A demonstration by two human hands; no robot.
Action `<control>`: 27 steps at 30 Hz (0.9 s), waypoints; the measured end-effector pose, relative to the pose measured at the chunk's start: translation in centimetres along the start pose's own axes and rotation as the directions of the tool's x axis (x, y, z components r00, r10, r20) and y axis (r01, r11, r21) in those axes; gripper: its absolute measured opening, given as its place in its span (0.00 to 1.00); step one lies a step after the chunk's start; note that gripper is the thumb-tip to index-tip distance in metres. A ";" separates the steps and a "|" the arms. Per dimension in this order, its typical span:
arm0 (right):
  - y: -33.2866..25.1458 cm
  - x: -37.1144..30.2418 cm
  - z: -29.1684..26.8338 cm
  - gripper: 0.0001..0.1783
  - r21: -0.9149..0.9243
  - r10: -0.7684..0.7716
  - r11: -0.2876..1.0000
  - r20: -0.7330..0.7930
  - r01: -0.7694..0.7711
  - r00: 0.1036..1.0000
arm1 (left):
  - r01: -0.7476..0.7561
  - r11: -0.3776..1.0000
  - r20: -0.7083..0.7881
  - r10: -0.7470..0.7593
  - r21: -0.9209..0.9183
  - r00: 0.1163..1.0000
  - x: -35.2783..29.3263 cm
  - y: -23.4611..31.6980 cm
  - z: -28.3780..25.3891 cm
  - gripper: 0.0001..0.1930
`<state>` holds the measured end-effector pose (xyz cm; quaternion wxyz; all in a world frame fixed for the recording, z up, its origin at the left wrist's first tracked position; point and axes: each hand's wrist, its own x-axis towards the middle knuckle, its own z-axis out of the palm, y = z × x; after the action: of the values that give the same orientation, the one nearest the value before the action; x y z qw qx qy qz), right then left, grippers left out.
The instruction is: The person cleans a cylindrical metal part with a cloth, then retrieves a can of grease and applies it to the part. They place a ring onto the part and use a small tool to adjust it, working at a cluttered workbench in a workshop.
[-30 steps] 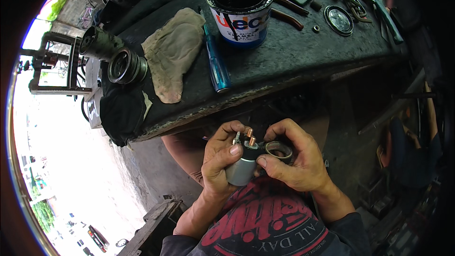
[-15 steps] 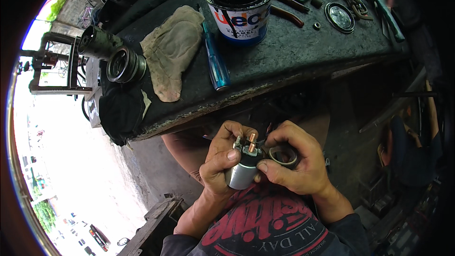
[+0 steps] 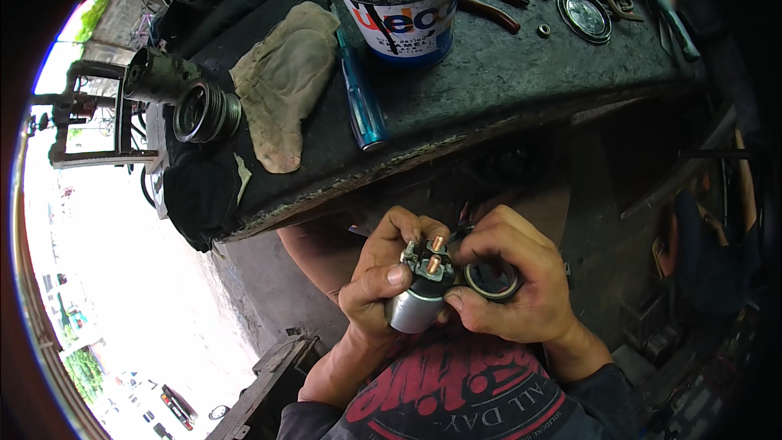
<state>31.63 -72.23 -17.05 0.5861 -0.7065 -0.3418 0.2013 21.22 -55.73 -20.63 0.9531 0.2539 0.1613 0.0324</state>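
In front of my chest I hold a starter solenoid (image 3: 414, 312), a silver cylinder with a black cap and two copper threaded studs (image 3: 434, 264) pointing up. My left hand (image 3: 371, 287) is wrapped round its left side, thumb against the black cap. My right hand (image 3: 525, 293) is closed on a dark tape roll (image 3: 494, 297) with a pale inner ring, right beside the solenoid. Its thumb and fingertips come close to the cap; whether they touch it I cannot tell. Something small and dark by the right fingertips is too unclear to name.
Beyond my hands runs a dark workbench (image 3: 505, 90). It bears an open paint can (image 3: 399, 28), a blue-handled screwdriver (image 3: 364, 110), a tan rag (image 3: 285, 81), a ribbed metal pulley (image 3: 208, 112), a round lid (image 3: 585, 15) and several tools at the far right.
The solenoid is tipped slightly, so both copper studs show more apart. The tape roll has turned a little and sits slightly lower. The bench has shifted up and left in view.
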 end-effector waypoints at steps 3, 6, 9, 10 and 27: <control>0.8 0.3 0.0 0.21 0.091 0.044 0.995 0.046 -0.048 0.998 | 0.019 1.000 0.000 -0.019 -0.023 1.000 0.1 -0.1 0.0 0.28; 1.4 0.4 0.4 0.22 0.293 0.104 0.948 0.086 -0.125 0.991 | 0.041 0.997 0.045 -0.038 -0.068 0.998 0.2 0.1 -0.2 0.30; 1.2 0.0 1.1 0.24 0.544 0.283 0.769 0.179 -0.334 0.942 | 0.062 0.992 0.092 -0.051 -0.114 0.994 0.4 0.3 -0.6 0.35; 1.1 -0.2 1.4 0.25 0.652 0.348 0.645 0.213 -0.398 0.913 | 0.064 0.992 0.094 -0.054 -0.107 0.994 0.5 0.3 -0.7 0.37; 3.5 -0.5 2.5 0.24 0.673 0.462 0.578 0.196 -0.462 0.865 | 0.103 0.963 -0.212 -0.050 0.247 0.976 0.7 -0.3 -1.3 0.17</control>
<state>30.45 -71.13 -21.03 0.7359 -0.4947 -0.0435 0.4603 21.43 -55.31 -22.08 0.8913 0.3640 0.2705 0.0000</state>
